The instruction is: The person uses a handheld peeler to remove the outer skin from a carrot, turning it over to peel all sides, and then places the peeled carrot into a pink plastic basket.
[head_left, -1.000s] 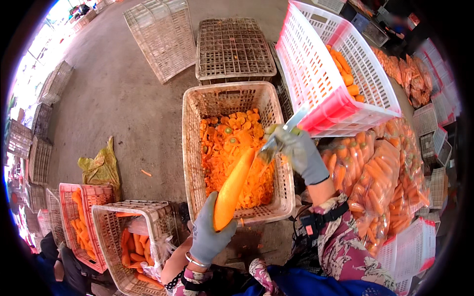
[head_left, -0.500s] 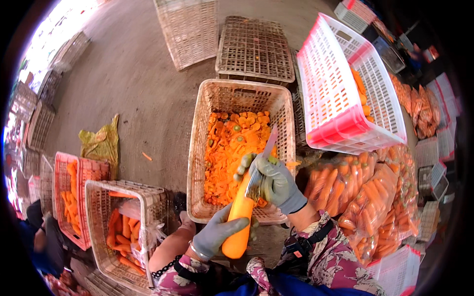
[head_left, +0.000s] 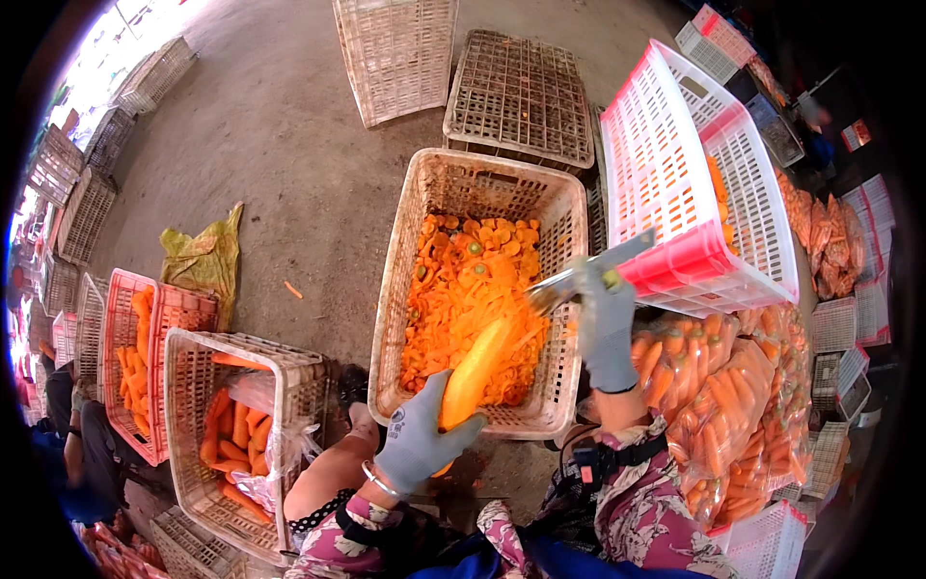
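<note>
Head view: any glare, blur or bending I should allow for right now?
Head view, upper left: blown out to white; head view, centre: motion blur softens the right hand, its metal tool and the carrot; head view, edges: fisheye bending, black corners.

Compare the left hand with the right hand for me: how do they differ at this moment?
Hold: the left hand grips a carrot; the right hand holds a blurred metal tool.
Place: the left hand is at the crate's near rim; the right hand is farther forward, by its right side.
Wrist: the left has a bracelet; none shows on the right.
Shared: both wear grey gloves.
</note>
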Tool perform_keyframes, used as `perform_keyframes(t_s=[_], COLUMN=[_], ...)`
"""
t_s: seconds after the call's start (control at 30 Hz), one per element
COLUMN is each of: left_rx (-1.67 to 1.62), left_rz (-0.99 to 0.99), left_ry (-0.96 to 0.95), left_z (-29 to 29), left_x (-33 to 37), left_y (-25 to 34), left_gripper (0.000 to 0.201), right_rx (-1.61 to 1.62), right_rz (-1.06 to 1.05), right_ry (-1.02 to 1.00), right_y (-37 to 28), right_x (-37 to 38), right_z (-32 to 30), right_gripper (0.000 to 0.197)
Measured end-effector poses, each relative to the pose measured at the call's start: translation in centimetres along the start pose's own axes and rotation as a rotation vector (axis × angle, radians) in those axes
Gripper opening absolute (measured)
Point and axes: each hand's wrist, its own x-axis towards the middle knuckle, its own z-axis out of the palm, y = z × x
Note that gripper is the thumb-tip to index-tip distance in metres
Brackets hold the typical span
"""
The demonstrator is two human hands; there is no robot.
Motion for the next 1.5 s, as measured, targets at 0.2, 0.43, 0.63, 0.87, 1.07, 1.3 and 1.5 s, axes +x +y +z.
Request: perform_keyframes(t_s=[0.2,0.43,0.63,0.87,1.07,1.3,1.5], left_rx=[0.302,0.317,-0.653,-0.678,-0.515,0.292,0.872], left_rz=[0.032,0.054,-0.182,-0.258,-0.136,0.04,0.267], left_ry=[0.074,0.135,-0.033,-0.054,-0.039,-0.12,0.077], left_z=[0.3,-0.3,-0.7,-1.3,-2.4,-1.7,-2.6], left_x=[0.4,0.4,0.2,0.4,0.3,0.4,1.6], left_y=[0.0,0.2,1.2,1.5,0.8,1.0,2.6], left_gripper=[0.062,0.056,0.073,0.079,0.075,0.071,0.056], right_rx=[0.082,0.026,-0.171,-0.622,-1.135,-0.075,0.199], right_rz=[0.012,0.022,0.123,-0.641,0.041,0.533,0.618], right_ry=[-0.164,0.01,-0.461,-0.283,-0.587,-0.664,-0.636], right_y=[-1.7,0.3,1.4,-1.5,5.5,0.8,0.1], right_x=[-3.2,0.2,-3.3,-5.4,-3.8,-4.0,-4.8], right_z=[3.2,-0.7,2.3,2.9,0.8,1.9,1.0], right_gripper=[0.022,0.021,0.02,0.017,0.018,0.042,0.038])
